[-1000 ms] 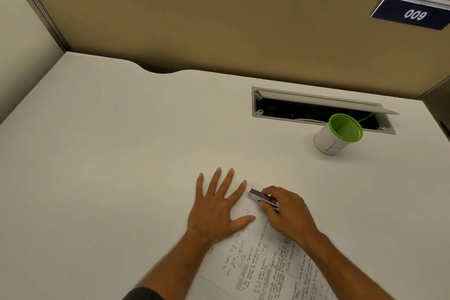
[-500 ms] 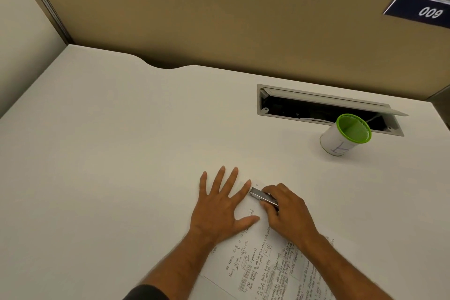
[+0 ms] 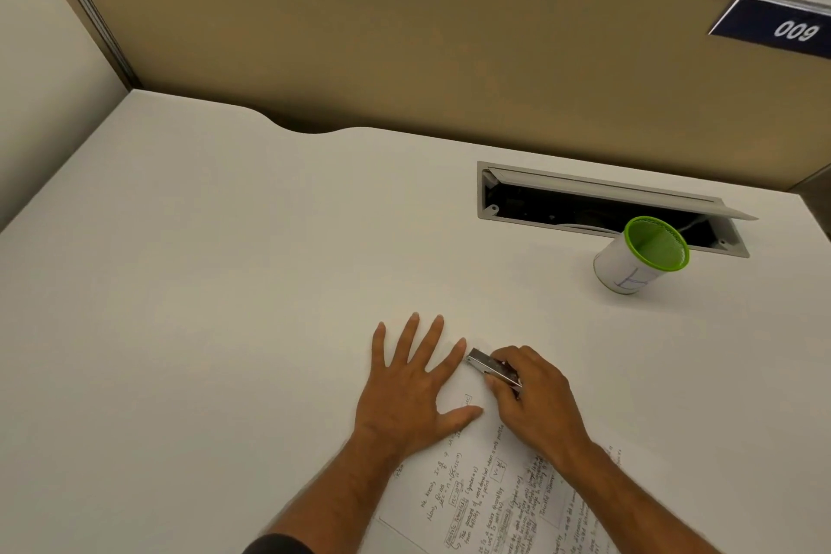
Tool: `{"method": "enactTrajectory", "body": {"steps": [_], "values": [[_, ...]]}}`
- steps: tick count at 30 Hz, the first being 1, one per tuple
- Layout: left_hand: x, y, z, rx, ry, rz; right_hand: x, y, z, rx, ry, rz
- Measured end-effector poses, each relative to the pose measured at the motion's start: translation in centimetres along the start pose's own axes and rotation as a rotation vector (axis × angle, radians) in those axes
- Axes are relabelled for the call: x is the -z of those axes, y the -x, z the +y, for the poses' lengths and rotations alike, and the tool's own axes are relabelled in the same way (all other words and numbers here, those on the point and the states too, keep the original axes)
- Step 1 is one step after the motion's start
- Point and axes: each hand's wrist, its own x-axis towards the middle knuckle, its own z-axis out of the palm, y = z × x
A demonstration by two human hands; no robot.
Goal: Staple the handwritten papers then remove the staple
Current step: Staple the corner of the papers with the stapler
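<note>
Papers with handwriting lie on the desk, their far corner pointing away from the person, and everything here sits around that corner. The left hand lies flat and spread, pinning the sheets just left of the corner, while the right hand is closed around a small metal stapler just right of it. The stapler's long axis slants toward the corner, nose almost touching the left forefinger; whether its mouth is over the paper I cannot tell, so the squeeze looks still to come.
</note>
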Motion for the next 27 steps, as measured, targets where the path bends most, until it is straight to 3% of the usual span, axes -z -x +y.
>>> {"method": "enactTrajectory", "body": {"steps": [18, 27], "values": [[0.3, 0.0, 0.0, -0.013, -0.009, -0.016, 0.3, -0.2, -0.9, 0.1, 0.182, -0.049], [0.2, 0.0, 0.1, -0.01, -0.007, -0.012, 0.1, -0.4, -1.3, 0.011, 0.15, -0.089]]}}
